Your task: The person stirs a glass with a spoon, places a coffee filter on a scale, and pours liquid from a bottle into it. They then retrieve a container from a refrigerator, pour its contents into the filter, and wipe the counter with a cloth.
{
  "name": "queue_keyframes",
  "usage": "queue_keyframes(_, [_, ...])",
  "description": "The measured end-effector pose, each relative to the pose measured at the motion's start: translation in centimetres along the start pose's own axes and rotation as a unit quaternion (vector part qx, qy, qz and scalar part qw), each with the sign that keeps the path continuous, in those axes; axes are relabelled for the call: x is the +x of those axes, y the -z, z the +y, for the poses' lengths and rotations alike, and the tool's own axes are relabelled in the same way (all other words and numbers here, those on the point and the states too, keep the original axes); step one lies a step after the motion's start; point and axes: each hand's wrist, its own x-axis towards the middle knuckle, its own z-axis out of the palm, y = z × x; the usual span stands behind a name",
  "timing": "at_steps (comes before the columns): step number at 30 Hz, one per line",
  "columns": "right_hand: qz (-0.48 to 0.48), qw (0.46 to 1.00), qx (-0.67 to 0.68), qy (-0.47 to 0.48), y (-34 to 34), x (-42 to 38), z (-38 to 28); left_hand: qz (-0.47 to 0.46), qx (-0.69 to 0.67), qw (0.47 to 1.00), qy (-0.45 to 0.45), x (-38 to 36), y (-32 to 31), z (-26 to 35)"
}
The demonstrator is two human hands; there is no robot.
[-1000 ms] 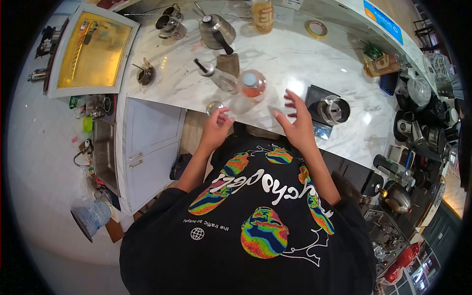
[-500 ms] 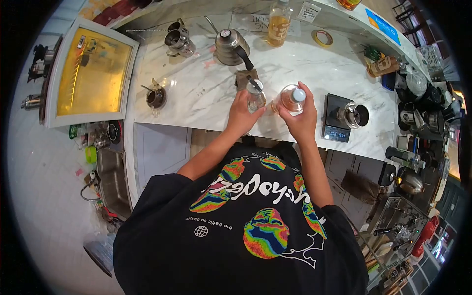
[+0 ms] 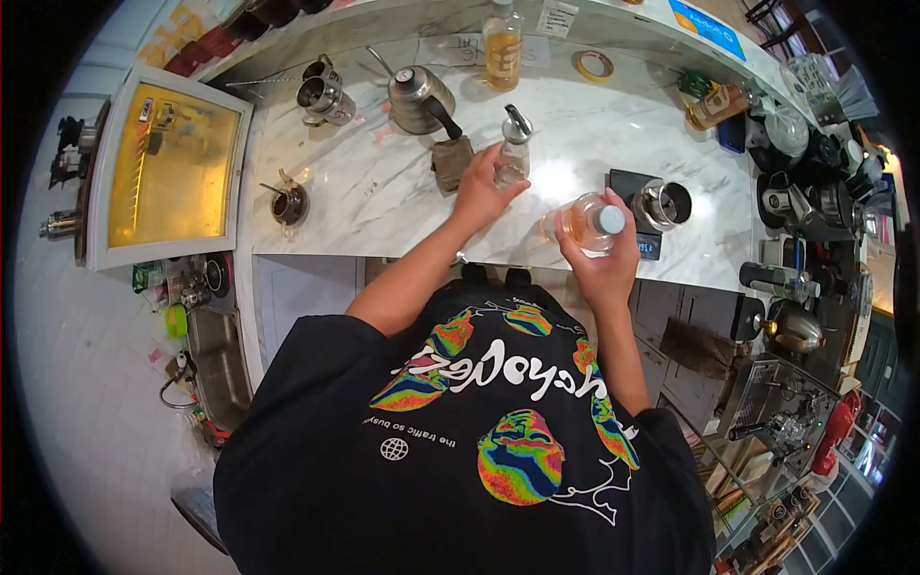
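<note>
My left hand (image 3: 485, 195) is closed around the lower part of a clear glass bottle with a dark pour spout (image 3: 515, 151). My right hand (image 3: 610, 257) grips a clear bottle with a white cap (image 3: 586, 222). This bottle holds pale amber liquid and leans, cap end toward me, above the counter's front edge. Just right of it sits a black digital scale (image 3: 625, 182) bearing a steel cup (image 3: 663, 206). A folded brown cloth (image 3: 450, 165) lies left of my left hand, beside the gooseneck kettle (image 3: 419, 99).
On the marble counter (image 3: 369, 196) are steel pitchers (image 3: 326, 98), a small glass pot (image 3: 288, 203), an amber bottle (image 3: 502, 56) and a tape roll (image 3: 594, 65). Another amber bottle (image 3: 717, 107) lies at the right. An open yellow-lit door or panel (image 3: 172, 168) stands left, above a sink (image 3: 218, 369).
My right hand has brought the capped bottle nearer to me and to the scale, tilting it more. My left hand and the spouted bottle have moved farther from the cloth. The view has shifted.
</note>
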Motion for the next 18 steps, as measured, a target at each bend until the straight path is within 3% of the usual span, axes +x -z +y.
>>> queue_keyframes(3, [0.012, 1.0, 0.018, 0.017, 1.1, -1.2, -0.4, -0.03, 0.036, 0.999, 0.026, 0.0, 0.1, 0.3])
queue_keyframes(7, [0.002, 0.997, 0.043, 0.071, 2.2, -1.7, -0.2, 0.031, -0.012, 0.998, 0.048, -2.8, 0.6, 1.5])
queue_keyframes(10, [-0.052, 0.993, 0.051, 0.098, 2.5, -1.7, -0.8, 0.07, -0.11, 0.983, 0.129, -7.1, 1.2, 1.1])
queue_keyframes(13, [-0.106, 0.984, 0.072, 0.121, 0.9, -1.3, -2.3, -0.009, -0.176, 0.951, 0.254, -11.7, 2.2, -1.1])
queue_keyframes(16, [-0.147, 0.97, 0.102, 0.167, -0.9, -0.7, -4.4, -0.067, -0.254, 0.907, 0.329, -14.7, 5.4, 0.8])
queue_keyframes(18, [-0.182, 0.958, 0.114, 0.188, -2.4, -0.7, -5.9, -0.046, -0.307, 0.88, 0.36, -16.2, 6.9, 1.2])
